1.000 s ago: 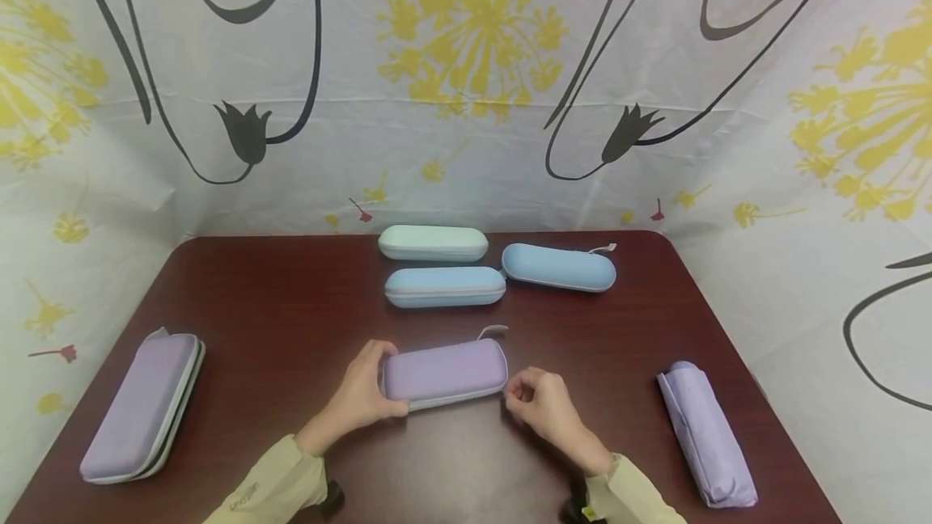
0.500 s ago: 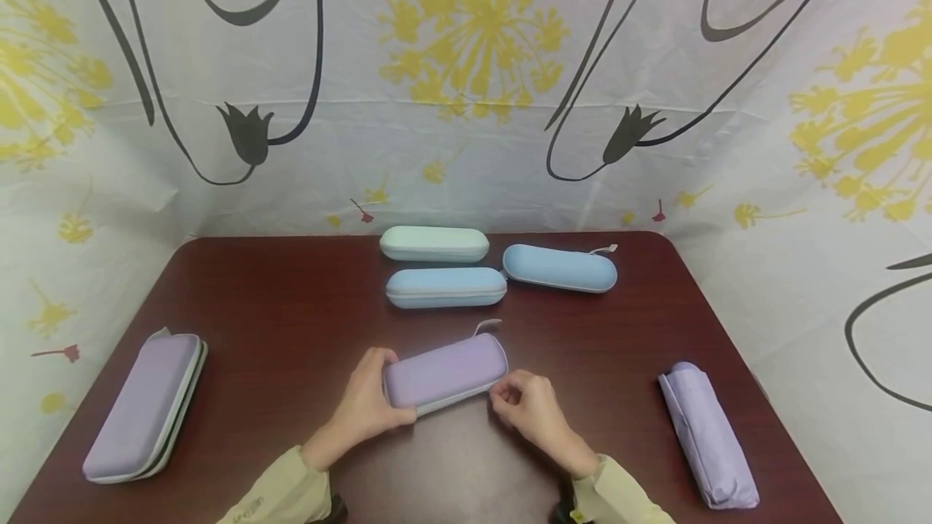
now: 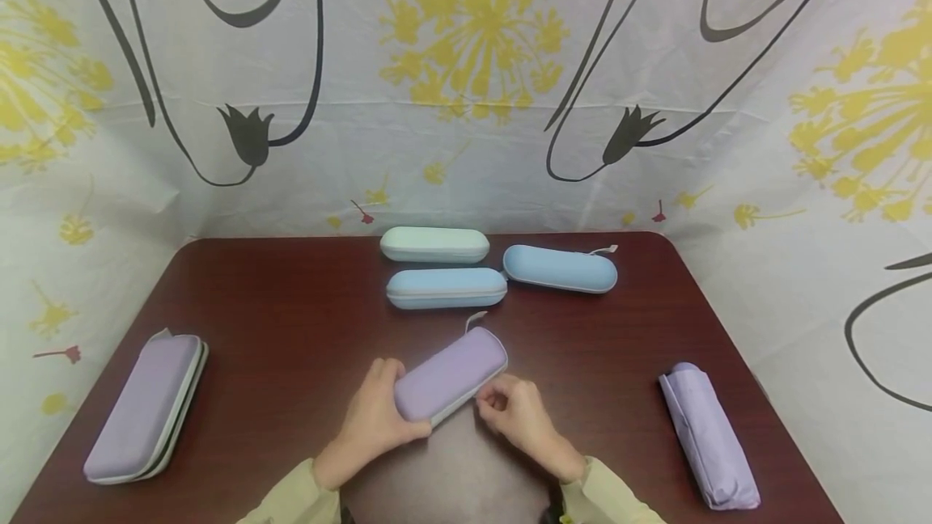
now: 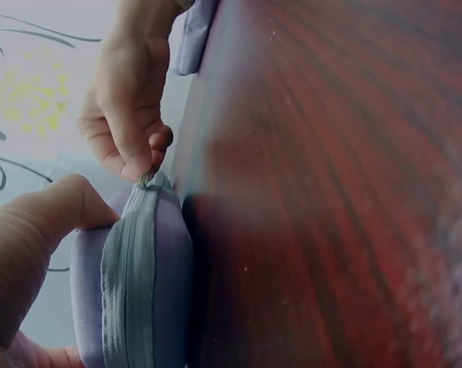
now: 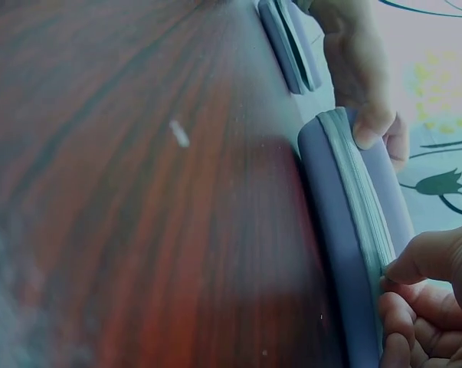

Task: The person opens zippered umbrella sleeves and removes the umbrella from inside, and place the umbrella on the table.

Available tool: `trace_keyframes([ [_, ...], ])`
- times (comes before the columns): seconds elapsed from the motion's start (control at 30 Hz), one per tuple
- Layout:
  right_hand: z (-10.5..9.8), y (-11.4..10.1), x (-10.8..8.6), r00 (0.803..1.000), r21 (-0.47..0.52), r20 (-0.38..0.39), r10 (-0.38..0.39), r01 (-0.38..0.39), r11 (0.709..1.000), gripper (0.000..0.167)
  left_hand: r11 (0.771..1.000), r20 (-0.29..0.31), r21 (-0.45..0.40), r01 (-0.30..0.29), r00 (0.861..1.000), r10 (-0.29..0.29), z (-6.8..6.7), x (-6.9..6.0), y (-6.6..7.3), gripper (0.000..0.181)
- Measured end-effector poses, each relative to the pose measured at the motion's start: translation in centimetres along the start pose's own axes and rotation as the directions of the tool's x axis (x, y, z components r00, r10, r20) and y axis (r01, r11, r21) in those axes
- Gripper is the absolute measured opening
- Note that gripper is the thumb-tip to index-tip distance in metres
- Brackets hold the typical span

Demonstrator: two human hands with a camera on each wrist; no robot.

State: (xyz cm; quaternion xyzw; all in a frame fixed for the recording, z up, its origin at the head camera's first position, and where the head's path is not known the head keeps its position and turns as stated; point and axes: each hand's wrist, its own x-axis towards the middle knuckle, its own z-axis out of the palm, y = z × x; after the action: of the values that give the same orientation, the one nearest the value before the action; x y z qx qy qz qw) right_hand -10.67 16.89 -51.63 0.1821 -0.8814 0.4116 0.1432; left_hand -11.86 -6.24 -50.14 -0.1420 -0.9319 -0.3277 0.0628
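Note:
A purple hard zip case (image 3: 451, 374) lies slanted on the table in front of the person. The left hand (image 3: 374, 419) grips its near left end, thumb on the near side and fingers on the far side. Along the near edge, the right hand (image 3: 520, 419) pinches the zipper pull (image 4: 145, 181) between thumb and forefinger. In the left wrist view a pale grey-green zipper (image 4: 131, 284) runs from the left thumb to that pull, and its teeth look closed there. The right wrist view shows the right thumb and fingertips (image 5: 403, 268) against the zipper band. The case's far side is hidden.
Another purple zip case (image 3: 146, 411), its zipper side gaping, lies at the left. A folded purple umbrella (image 3: 709, 435) lies at the right. Farther back are a mint case (image 3: 434, 244) and two blue cases (image 3: 446, 289). A patterned cloth (image 3: 466, 144) hangs behind the table (image 3: 277, 306).
The right hand has slid left along the case's near edge, pinching the pull. The case has turned, its right end swinging away, while the left hand keeps its grip and shifts slightly right.

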Motion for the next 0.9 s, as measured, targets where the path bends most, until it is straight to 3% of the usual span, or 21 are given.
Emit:
trace_keyframes([
  [0.3, 0.2, -0.8, -0.2, 0.999, 0.041, 0.017, -0.044, 0.043, 0.998, 0.018, 0.998, -0.025, 0.056, -0.035, 0.999, 0.036, 0.5, -0.6, 0.8, 0.067],
  [0.67, 0.1, -0.4, -0.5, 0.998, 0.022, 0.020, -0.067, 0.067, 0.998, 0.018, 0.988, -0.015, 0.146, -0.055, 0.998, 0.058, 0.5, -1.9, 2.1, 0.068],
  [0.9, 0.0, -0.6, -0.6, 0.996, 0.011, 0.025, -0.087, 0.087, 0.996, 0.020, 0.979, -0.036, 0.196, -0.063, 0.997, 0.071, 0.7, -2.0, 2.4, 0.068],
])
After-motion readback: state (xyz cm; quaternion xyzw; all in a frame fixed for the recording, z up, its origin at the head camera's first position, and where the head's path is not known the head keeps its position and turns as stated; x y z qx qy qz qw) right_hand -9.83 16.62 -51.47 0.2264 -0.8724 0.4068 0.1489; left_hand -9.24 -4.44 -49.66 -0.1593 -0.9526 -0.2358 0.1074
